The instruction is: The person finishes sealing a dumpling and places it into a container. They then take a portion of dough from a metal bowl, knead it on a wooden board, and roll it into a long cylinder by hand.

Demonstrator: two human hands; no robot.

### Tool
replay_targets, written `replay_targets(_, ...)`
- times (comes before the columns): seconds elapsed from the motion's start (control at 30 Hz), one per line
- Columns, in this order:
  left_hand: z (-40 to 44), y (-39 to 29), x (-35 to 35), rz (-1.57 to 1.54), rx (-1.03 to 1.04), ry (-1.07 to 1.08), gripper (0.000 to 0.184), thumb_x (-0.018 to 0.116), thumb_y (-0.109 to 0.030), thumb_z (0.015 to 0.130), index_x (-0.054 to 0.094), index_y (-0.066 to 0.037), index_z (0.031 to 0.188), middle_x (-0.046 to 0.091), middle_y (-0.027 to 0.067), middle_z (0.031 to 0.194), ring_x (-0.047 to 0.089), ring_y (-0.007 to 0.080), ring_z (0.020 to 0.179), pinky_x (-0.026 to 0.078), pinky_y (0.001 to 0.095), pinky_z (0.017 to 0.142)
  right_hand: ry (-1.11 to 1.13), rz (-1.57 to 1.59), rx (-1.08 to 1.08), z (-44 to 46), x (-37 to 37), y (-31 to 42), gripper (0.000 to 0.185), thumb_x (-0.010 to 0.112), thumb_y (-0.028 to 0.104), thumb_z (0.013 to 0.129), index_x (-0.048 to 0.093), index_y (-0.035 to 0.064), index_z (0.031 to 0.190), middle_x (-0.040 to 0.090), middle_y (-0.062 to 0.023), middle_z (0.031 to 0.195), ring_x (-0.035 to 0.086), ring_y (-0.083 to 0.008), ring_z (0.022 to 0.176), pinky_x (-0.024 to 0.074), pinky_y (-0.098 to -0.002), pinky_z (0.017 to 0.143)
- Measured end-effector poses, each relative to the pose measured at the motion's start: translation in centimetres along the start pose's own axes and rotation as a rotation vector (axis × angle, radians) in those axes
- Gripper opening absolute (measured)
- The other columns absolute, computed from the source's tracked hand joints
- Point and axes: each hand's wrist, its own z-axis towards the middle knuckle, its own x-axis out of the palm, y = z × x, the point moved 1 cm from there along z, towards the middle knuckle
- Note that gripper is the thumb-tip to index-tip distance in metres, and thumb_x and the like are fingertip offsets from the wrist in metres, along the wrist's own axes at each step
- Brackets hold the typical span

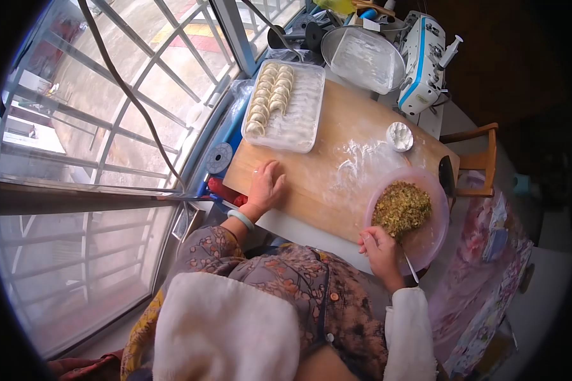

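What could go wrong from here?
Sticking: the dumplings sit packed against each other in the tray; they may tear when separated.
Tipping: the pink bowl seems to overlap the edge of the board, with the right hand at its near side; a push might tilt it.
Spill: the small bowl of white powder stands near the board's edge; a bump might upset it.
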Motion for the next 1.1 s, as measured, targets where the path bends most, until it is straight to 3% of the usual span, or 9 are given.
replay_targets(0.1,2.0,-0.5,1.3,-1.137,-0.800,-0.150,0.057,0.064,-0.029,0.096,0.040,0.003,0.137,0.050,0.0234,0.132,0.053,0.0302,0.121,0.048,0.0418,0.098,0.012,0.016,0.055,-0.5,-0.7,-0.4,0.014,0.057,0.013,0.100,0.063,0.0003,0.099,0.065,-0.0034,0.079,0.060,-0.0075,0.065,0.0489,-0.0240,0.059)
replay_targets(0.13,2.5,-1.3,0.9,-1.394,-0.900,-0.150,0.072,0.060,-0.035,0.098,0.025,0.009,0.144,0.041,0.0312,0.138,0.050,0.0328,0.125,0.049,0.0434,0.101,0.014,0.027,0.055,-0.5,-0.8,-0.4,0.014,0.057,0.013,0.100,0.063,0.0004,0.099,0.066,-0.0033,0.079,0.060,-0.0074,0.065,0.0489,-0.0239,0.059)
replay_targets(0.23,5.0,-4.4,0.5,-1.632,-1.130,-0.167,0.072,0.058,-0.037,0.099,0.027,0.012,0.143,0.038,0.0302,0.142,0.043,0.0397,0.132,0.043,0.0472,0.108,0.020,0.058,0.050,-0.3,-0.6,-0.5,0.015,0.057,0.015,0.100,0.063,0.0007,0.099,0.066,-0.0033,0.080,0.060,-0.0072,0.065,0.0489,-0.0236,0.059)
replay_targets(0.43,7.8,-3.7,1.7,-1.735,-0.978,-0.111,0.091,0.057,-0.037,0.099,0.003,0.018,0.148,0.020,0.0369,0.151,0.029,0.0448,0.142,0.035,0.0509,0.115,0.006,0.081,0.064,0.2,-0.3,-1.2,0.016,0.058,0.016,0.100,0.063,0.0007,0.099,0.066,-0.0035,0.078,0.060,-0.0075,0.064,0.0489,-0.0237,0.059)
replay_targets(0.53,8.4,-3.0,2.1,-1.713,-1.124,-0.165,0.091,0.057,-0.037,0.098,0.003,0.016,0.148,0.021,0.0367,0.151,0.030,0.0450,0.141,0.035,0.0522,0.115,0.004,0.080,0.056,0.2,-0.3,-1.3,0.016,0.058,0.016,0.100,0.063,0.0007,0.099,0.066,-0.0035,0.078,0.060,-0.0076,0.064,0.0486,-0.0238,0.059)
replay_targets(0.73,8.5,-2.8,1.3,-1.531,-1.073,-0.116,0.094,0.057,-0.043,0.097,0.002,0.011,0.151,0.023,0.0366,0.151,0.031,0.0459,0.140,0.037,0.0560,0.112,-0.008,0.093,0.080,0.5,-0.7,-1.6,0.015,0.057,0.015,0.100,0.063,0.0008,0.099,0.066,-0.0036,0.079,0.060,-0.0074,0.065,0.0480,-0.0235,0.060)
replay_targets(0.93,7.7,-2.2,0.6,-1.537,-1.105,-0.163,0.090,0.056,-0.043,0.098,0.004,0.007,0.152,0.028,0.0373,0.148,0.041,0.0476,0.134,0.044,0.0552,0.107,0.011,0.079,0.069,0.6,-0.5,-1.4,0.014,0.056,0.013,0.100,0.063,0.0004,0.099,0.066,-0.0035,0.080,0.060,-0.0078,0.065,0.0487,-0.0245,0.061)
replay_targets(1.03,6.4,-2.4,-0.5,-1.498,-1.133,-0.177,0.078,0.059,-0.040,0.098,0.020,0.004,0.148,0.037,0.0328,0.143,0.048,0.0459,0.129,0.048,0.0529,0.104,-0.004,0.048,0.019,0.5,-0.2,-0.5,0.013,0.056,0.011,0.100,0.062,-0.0002,0.100,0.066,-0.0040,0.080,0.060,-0.0083,0.065,0.0497,-0.0257,0.062)
replay_targets(1.1,4.9,-1.4,-0.4,-1.443,-1.028,-0.174,0.067,0.061,-0.037,0.097,0.030,0.004,0.139,0.040,0.0289,0.140,0.050,0.0436,0.126,0.049,0.0506,0.101,-0.061,0.024,-0.009,0.3,-0.5,0.1,0.013,0.055,0.010,0.100,0.062,-0.0005,0.100,0.066,-0.0046,0.081,0.060,-0.0087,0.065,0.0504,-0.0266,0.062)
